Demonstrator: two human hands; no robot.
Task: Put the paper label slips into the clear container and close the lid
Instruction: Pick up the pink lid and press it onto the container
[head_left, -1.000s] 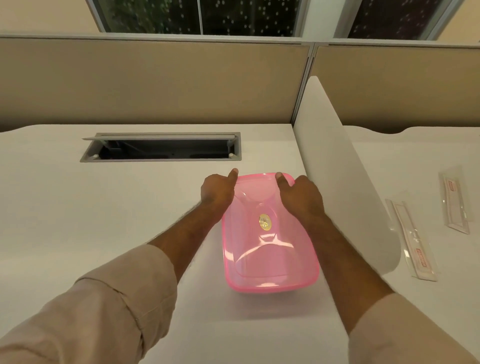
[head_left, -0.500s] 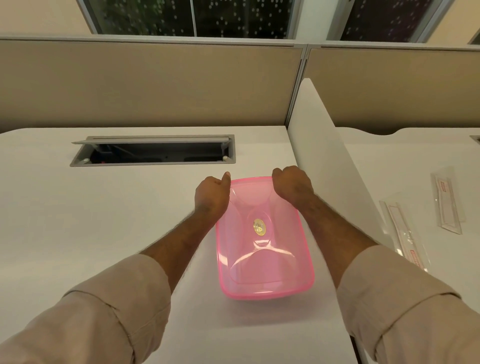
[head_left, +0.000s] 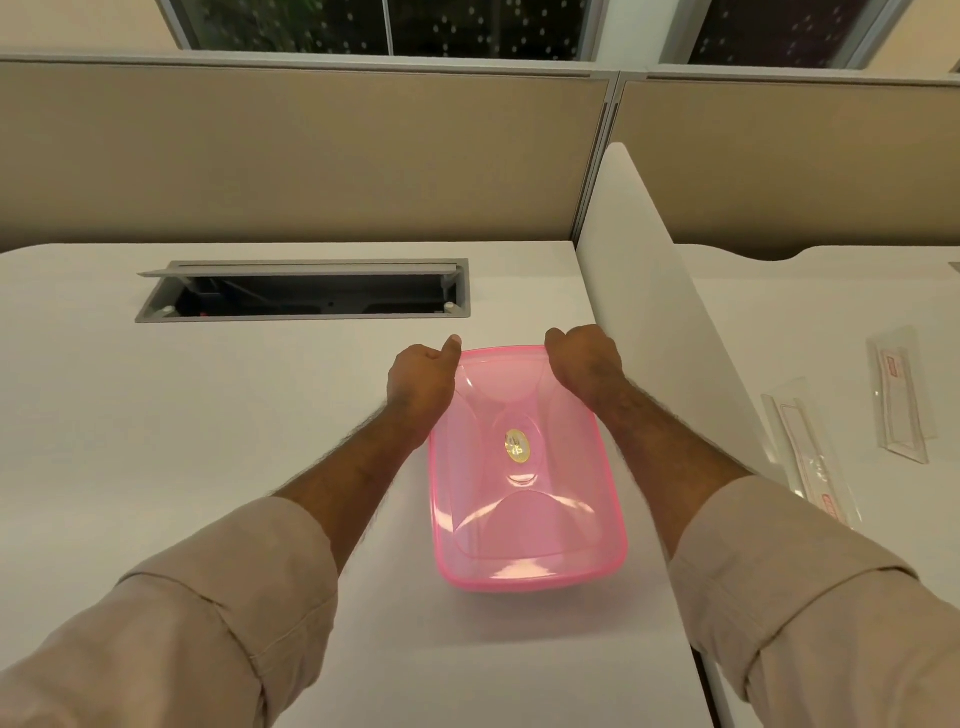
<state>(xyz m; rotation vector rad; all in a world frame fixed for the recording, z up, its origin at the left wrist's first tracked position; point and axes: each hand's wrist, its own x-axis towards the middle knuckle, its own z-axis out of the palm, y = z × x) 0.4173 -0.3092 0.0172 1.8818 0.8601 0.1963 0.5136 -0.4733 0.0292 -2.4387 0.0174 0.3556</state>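
Translucent pink rectangular plastic container (head_left: 524, 467) sits lid-on at the middle of the white counter (head_left: 208, 441), long axis running away from me. Pink lid (head_left: 519, 530) has a small gold oval sticker (head_left: 518, 447) at its centre.

My left hand (head_left: 422, 384) grips the far left corner: thumb laid up along the rim, fingers curled down the outside wall. My right hand (head_left: 584, 361) is clamped over the far right corner, knuckles up, fingers folded over the edge; fingertips hidden from me.

Just right of the container a white upright divider panel (head_left: 660, 332) runs front to back, close beside my right wrist. Beyond it, on the neighbouring white surface (head_left: 831, 291), lie two clear sleeves with red-printed paper label slips: near one (head_left: 810, 457) and far one (head_left: 901, 395), well apart from the container, the panel standing between them and it.

Behind the container, a grey cable hatch (head_left: 304, 291) is set in the counter, flap raised. Beige partition wall (head_left: 311, 156) behind that, dark windows (head_left: 389, 23) above.
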